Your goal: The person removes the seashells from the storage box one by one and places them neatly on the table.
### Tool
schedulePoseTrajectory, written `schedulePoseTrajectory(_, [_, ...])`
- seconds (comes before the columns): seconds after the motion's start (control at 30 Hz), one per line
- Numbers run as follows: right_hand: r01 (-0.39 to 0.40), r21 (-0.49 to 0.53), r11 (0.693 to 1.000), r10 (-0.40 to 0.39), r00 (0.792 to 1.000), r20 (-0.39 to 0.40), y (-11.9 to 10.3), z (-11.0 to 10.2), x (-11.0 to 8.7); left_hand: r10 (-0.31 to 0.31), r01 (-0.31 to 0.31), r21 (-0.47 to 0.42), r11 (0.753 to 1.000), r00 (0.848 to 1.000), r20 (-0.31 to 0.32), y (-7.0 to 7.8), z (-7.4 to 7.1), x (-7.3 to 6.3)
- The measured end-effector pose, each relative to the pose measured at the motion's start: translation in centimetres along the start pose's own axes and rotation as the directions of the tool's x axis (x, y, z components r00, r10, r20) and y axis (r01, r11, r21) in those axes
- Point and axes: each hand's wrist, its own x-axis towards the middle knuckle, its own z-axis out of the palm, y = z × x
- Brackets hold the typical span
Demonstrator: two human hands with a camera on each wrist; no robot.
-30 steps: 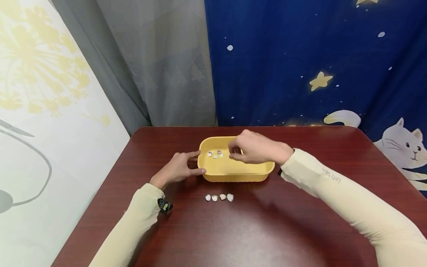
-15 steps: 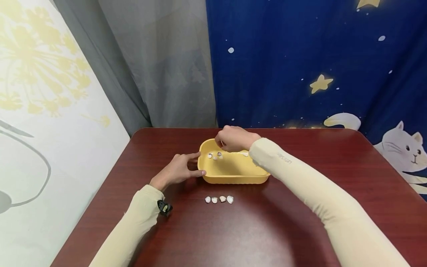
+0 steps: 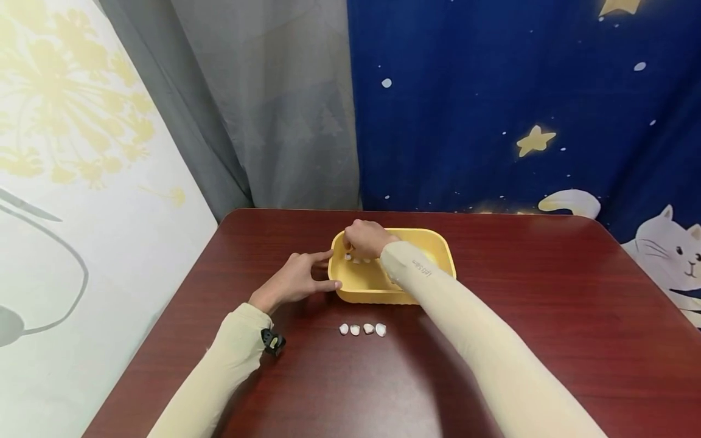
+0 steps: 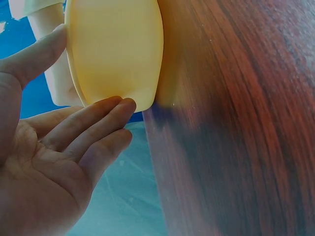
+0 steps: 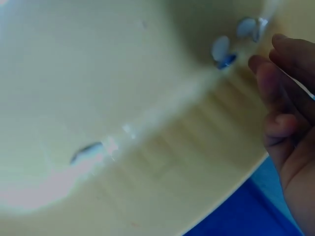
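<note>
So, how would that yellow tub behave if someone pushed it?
The yellow tub would probably slide rather than tip, being wide and low. It looks fairly stiff, undented where the left hand touches it. The shells lying inside might shift.

Left hand (image 4: 54,162): thumb on the rim of the yellow tub (image 4: 115,54), fingertips against its wall.
Brown table (image 4: 236,113): under the tub, stripy and shiny.
Pale sleeve (image 4: 35,7): past the tub's rim, partly hidden.
Blue cloth (image 4: 17,44): behind the tub, I see a bit.

PLACE: homelike room — starry blue curtain (image 3: 454,115) | grey curtain (image 3: 290,115) | flower-printed backdrop (image 3: 82,121)
</note>
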Motion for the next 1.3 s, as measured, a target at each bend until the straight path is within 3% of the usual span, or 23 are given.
schedulePoseTrajectory(0.13, [-0.038, -0.011, 0.999, 0.038, 0.999, -0.013, -0.2, 1.0, 0.5, 0.002, -0.002, 0.0, 1.0, 1.0, 0.0, 0.0, 0.0, -0.1])
schedulePoseTrajectory(0.33, [-0.035, -0.055, 0.998, 0.034, 0.999, -0.028, -0.5, 2.0, 0.9, 0.01, -0.01, -0.001, 1.0, 1.0, 0.003, -0.1, 0.0, -0.2])
schedulePoseTrajectory(0.67, [-0.055, -0.052, 0.997, 0.054, 0.998, -0.008, -1.2, 2.0, 1.0, 0.0, 0.0, 0.007, 1.0, 1.0, 0.005, -0.1, 0.0, -0.1])
schedulePoseTrajectory(1.0, [0.01, -0.002, 1.0, -0.01, 1.0, 0.012, -1.2, 0.3, 0.3, 0.013, -0.013, 0.004, 1.0, 1.0, 0.001, -0.1, 0.0, 0.0])
schedulePoseTrajectory(1.3, [0.057, -0.036, 0.998, -0.055, 0.997, 0.062, -1.6, -2.2, -1.5, 0.017, -0.017, -0.003, 1.0, 1.0, -0.006, -0.2, 0.1, -0.1])
